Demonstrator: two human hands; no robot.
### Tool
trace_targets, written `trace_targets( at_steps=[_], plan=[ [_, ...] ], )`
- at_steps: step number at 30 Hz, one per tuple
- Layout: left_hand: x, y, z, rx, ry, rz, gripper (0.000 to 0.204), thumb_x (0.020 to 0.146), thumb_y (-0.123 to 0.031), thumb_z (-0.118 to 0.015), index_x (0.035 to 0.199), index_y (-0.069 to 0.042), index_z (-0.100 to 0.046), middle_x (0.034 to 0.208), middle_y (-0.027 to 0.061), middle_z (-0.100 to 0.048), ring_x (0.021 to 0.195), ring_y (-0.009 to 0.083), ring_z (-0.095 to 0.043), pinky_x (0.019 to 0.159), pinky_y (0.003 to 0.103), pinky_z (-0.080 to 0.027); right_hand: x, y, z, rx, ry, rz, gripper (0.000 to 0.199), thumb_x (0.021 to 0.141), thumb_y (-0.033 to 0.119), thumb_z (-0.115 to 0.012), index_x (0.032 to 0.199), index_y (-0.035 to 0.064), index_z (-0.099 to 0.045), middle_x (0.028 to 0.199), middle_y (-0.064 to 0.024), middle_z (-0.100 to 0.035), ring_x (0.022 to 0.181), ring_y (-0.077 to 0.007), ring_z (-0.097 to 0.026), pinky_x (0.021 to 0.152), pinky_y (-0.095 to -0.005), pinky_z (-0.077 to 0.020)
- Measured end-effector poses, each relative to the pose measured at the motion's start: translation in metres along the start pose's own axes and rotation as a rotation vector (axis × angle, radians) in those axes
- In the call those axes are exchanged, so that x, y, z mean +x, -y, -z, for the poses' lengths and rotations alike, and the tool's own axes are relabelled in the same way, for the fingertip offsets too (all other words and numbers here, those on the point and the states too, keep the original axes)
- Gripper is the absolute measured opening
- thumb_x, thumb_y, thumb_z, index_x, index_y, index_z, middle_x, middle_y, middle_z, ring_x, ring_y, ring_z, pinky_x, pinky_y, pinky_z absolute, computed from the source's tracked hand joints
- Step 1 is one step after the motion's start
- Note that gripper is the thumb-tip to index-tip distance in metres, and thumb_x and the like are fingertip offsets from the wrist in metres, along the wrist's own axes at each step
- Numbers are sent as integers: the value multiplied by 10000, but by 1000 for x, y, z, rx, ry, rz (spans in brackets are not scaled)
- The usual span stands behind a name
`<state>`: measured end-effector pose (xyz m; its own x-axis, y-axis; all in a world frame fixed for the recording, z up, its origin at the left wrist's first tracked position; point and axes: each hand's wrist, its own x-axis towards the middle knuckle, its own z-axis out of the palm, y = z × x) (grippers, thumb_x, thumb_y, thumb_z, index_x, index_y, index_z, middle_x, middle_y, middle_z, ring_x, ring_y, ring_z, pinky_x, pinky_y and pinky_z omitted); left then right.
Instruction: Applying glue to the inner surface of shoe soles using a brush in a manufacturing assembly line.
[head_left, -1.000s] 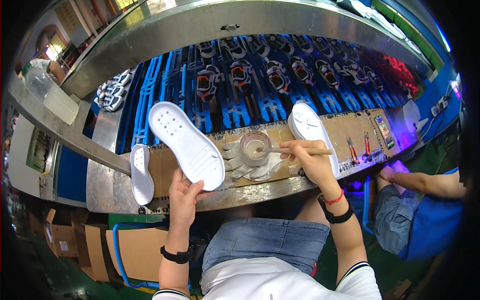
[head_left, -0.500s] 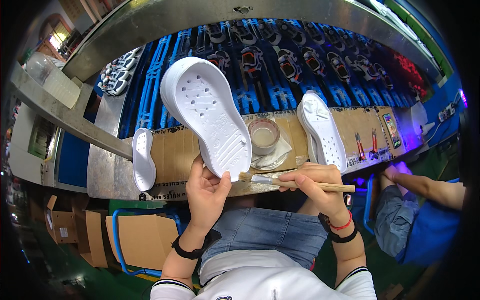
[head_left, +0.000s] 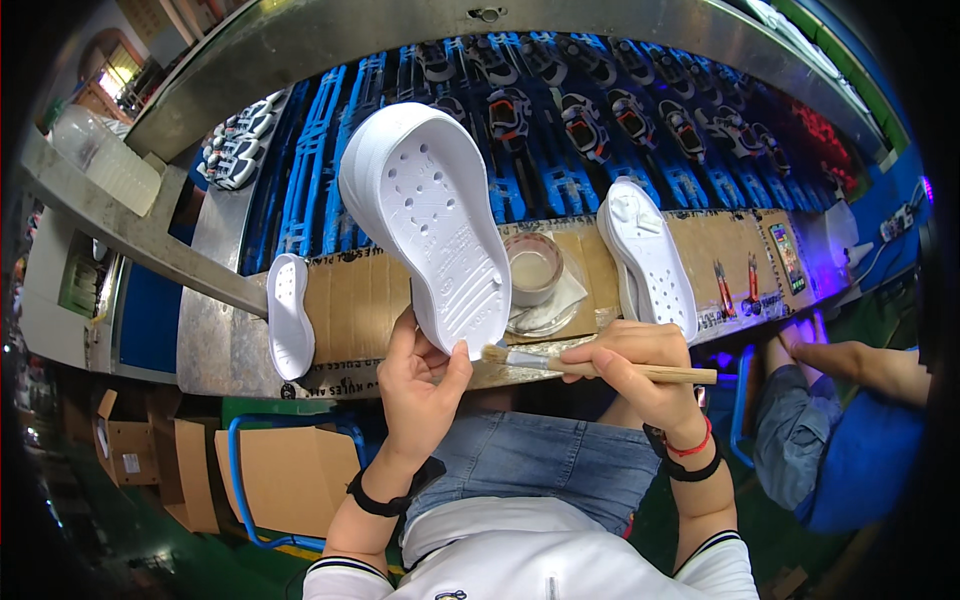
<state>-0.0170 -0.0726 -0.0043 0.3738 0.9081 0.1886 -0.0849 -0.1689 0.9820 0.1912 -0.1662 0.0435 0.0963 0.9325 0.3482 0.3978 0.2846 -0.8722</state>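
Head view: glue cup [head_left: 533,268] sits between white sole [head_left: 430,225] and second sole [head_left: 648,255].

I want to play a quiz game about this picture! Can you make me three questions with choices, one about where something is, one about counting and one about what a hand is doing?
1. Where is the small cup?
A. On the cardboard between two soles
B. On the floor
C. In the left hand

2. How many white shoe soles are there, held or lying on the cardboard?
A. One
B. Three
C. Six

3. What is the right hand doing?
A. Hanging empty
B. Holding a brush
C. Holding a phone

Answers: 1 A, it sits on the cardboard bench top. 2 B, the big sole in the left hand, plus a small sole and another sole lying flat. 3 B, its fingers grip the brush.
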Motion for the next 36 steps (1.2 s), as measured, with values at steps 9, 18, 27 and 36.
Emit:
trace_targets(
  at_steps=[9, 18, 27, 36],
  plan=[
    [-2, 0, 2, 2, 5, -2, 530, 831, 53, -565, 1310, 97, -341, 1071, 203, -620, 960, 209, -643, 838, 301, -530, 0, -2, 3, -40, 11, 34, 187, 840, 45, -534, 865, -13, -710, 691, -99, -679, 568, -181, -604, 567, -291, -432],
    [5, -1, 2, 24, 9, -5, 515, 830, 54, -566, 1299, 96, -357, 1082, 209, -614, 967, 213, -641, 840, 307, -531, 6, -2, 11, -81, 55, 69, 185, 837, 49, -541, 870, -7, -714, 668, -96, -659, 562, -192, -578, 565, -302, -432],
    [13, -23, -3, -73, 89, 47, 571, 818, 45, -597, 1266, 42, -244, 1080, 221, -614, 939, 216, -646, 798, 300, -535, -8, 11, 30, 48, -164, 49, 218, 846, 93, -531, 880, -34, -705, 721, -114, -684, 628, -201, -626, 600, -296, -477],
    [217, -161, -40, -511, 385, -205, 304, 873, 4, -541, 1138, 141, -480, 1048, 186, -618, 938, 290, -649, 811, 337, -569, -56, 11, 45, 337, -589, -177, 390, 818, 176, -464, 894, -154, -656, 738, -232, -666, 649, -244, -646, 659, -303, -515]
  ],
)
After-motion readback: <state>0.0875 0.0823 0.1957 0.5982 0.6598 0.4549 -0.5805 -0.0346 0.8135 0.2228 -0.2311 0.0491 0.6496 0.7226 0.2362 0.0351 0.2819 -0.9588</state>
